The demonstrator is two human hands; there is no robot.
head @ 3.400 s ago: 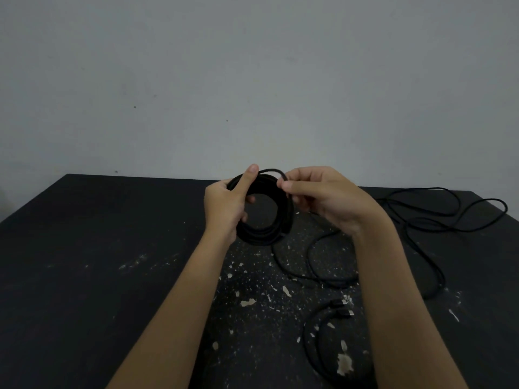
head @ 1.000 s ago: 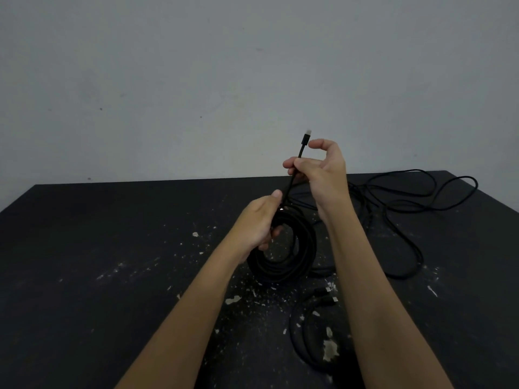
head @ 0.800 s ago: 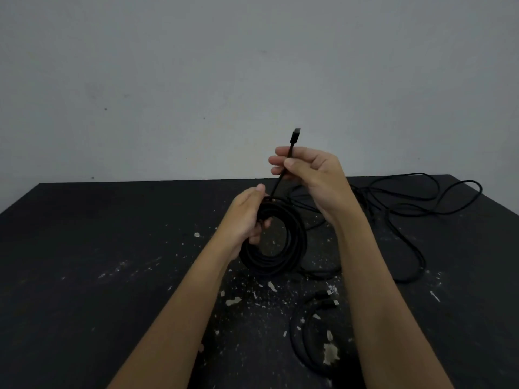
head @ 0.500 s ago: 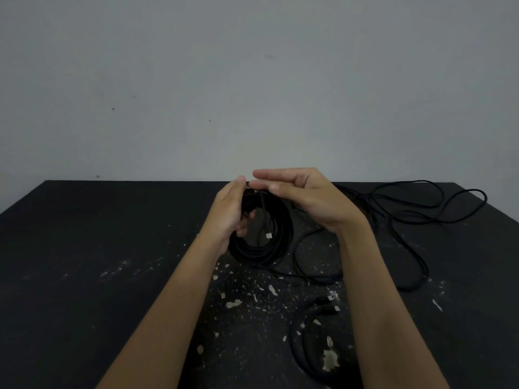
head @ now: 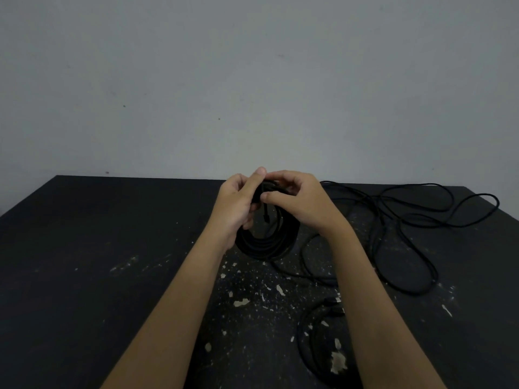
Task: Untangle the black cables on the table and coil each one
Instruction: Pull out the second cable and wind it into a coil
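Note:
A coil of black cable (head: 266,244) hangs upright above the dark table (head: 84,248). My left hand (head: 234,204) grips its top left part. My right hand (head: 297,200) pinches the top of the coil from the right, thumb in front. The cable's plug end (head: 266,217) hangs down inside the ring. A loose black cable (head: 407,220) sprawls in loops over the table's right side. Another black cable (head: 311,327), looped with a plug, lies near the front, partly hidden by my right forearm.
The table top is dark with pale paint flecks (head: 241,303) in the middle. A plain grey wall (head: 252,80) stands behind its far edge. The table's left half (head: 70,290) holds no objects.
My right hand held the plug end up above the coil, then brought it down to the coil's top. The plug now hangs inside the ring. Both hands have closed together on the coil.

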